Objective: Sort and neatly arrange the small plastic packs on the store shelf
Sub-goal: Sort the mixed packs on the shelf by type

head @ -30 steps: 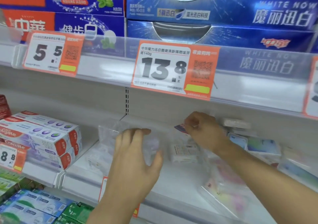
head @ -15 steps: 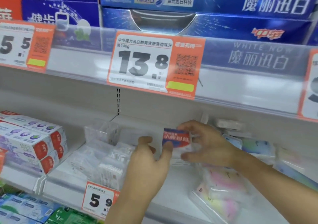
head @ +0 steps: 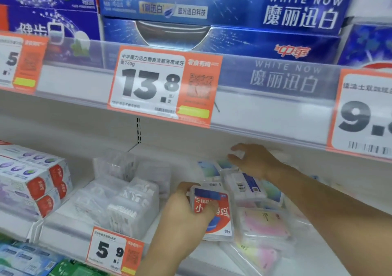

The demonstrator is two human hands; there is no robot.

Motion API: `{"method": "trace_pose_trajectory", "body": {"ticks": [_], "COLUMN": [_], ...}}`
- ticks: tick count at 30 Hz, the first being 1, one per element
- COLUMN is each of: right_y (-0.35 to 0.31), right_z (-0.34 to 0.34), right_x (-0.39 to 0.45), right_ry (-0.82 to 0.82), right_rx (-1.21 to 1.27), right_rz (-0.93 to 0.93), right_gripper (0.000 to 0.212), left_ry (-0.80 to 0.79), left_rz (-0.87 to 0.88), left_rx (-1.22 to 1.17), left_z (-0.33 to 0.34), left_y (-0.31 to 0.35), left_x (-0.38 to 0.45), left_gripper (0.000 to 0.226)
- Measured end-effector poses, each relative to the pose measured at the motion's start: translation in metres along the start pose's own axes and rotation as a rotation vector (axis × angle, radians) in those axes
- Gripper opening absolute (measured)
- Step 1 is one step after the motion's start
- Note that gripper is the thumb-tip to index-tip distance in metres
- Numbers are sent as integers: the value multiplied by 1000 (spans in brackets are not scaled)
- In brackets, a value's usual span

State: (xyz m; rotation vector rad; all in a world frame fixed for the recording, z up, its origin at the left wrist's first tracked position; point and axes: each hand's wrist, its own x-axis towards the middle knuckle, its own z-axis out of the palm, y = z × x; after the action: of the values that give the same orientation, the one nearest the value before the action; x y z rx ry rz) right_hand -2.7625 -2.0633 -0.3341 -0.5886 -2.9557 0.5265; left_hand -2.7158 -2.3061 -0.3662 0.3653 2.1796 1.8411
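Your left hand [head: 186, 214] grips the red pack [head: 214, 210] near the shelf's front; your right hand [head: 254, 163], fingers spread, reaches behind. Beside it, loose packs [head: 244, 185] may slide if nudged.

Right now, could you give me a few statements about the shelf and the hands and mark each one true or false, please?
1. The left hand holds a red and blue pack. True.
2. The right hand grips that same pack. False: it reaches toward the back of the shelf, apart from it.
3. The large price tag above the hands reads 13.8. True.
4. The tag on the lower shelf edge reads 9.9. False: it reads 5.9.
5. Clear packs of white items lie left of the left hand. True.
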Motion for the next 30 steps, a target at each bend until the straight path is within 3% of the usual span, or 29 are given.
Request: {"method": "trace_pose_trajectory", "body": {"ticks": [3,5,7,12,14,20,23,27,30], "right_y": [-1,0,3,3,8,61,105,158,195], "right_z": [7,6,2,-13,-18,-38,-56,-82,-91], "right_x": [-10,-28,-51,-134,-161,-227,-254,-281,-299], "right_ry": [173,309,379,177,197,347,550,820,890], "right_rx": [195,320,487,956,1052,1298,1235,942,738], "right_rz": [-48,-81,-88,-164,-135,67,244,430,548], "right_gripper": [7,28,29,45,55,39,33,38,74], "left_ry": [-6,-20,-21,27,12,-135,-241,-417,-449], "left_rz": [-25,-40,-44,1,34,125,149,198,172], "left_rx": [-14,-43,-77,-138,-190,-248,-203,-110,-144], "left_z": [-6,-10,-14,-10,0,53,90,149,202], "left_y": [-2,-1,0,5,11,32,41,52,57], "left_x": [2,1,0,-12,-18,-37,-46,-65,-81], "left_gripper": [29,29,35,43,41,36,46,59,55]}}
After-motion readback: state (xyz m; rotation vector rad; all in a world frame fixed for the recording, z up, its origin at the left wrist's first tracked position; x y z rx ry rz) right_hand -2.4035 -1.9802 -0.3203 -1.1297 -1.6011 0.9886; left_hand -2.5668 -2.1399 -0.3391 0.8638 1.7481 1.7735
